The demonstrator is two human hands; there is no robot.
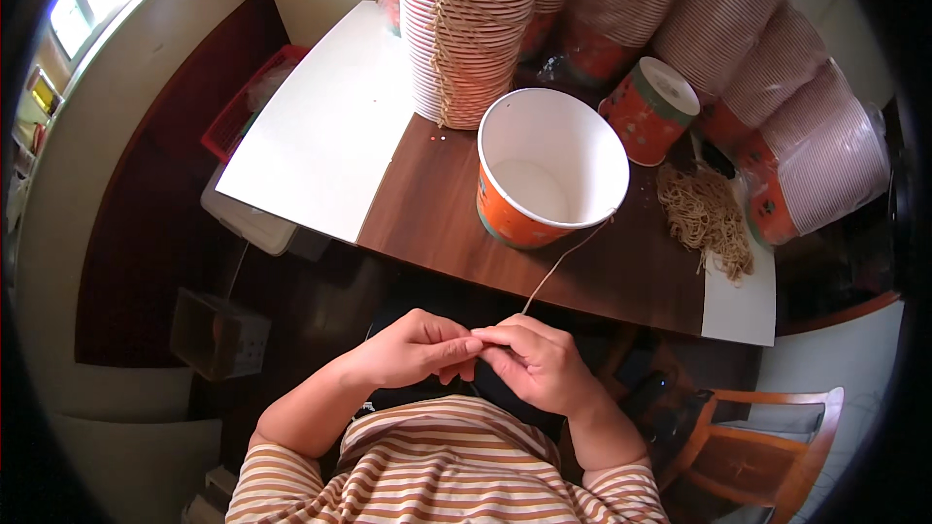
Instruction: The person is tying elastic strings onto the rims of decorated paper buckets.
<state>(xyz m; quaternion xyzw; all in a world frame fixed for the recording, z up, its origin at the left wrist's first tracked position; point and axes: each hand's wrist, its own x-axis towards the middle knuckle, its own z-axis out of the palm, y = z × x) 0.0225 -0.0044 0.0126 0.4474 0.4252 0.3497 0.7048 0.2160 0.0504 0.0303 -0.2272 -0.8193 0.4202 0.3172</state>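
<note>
Both my hands meet in front of my body, below the table's near edge. My right hand is closed on a thin beige string, which rises from it to the right side of a paper bucket's rim. My left hand pinches beside it, fingertips touching the right hand's. Whatever lies between the fingertips is mostly hidden, seemingly the string's end. The orange paper bucket, with a white inside and a green band at its base, stands upright near the table's front edge. Its inside looks bare.
A tall bucket stack with strings down its side stands behind. An upside-down bucket and a string heap sit right. Plastic-wrapped bucket stacks line the back right. A white board covers the table's left; a wooden chair stands lower right.
</note>
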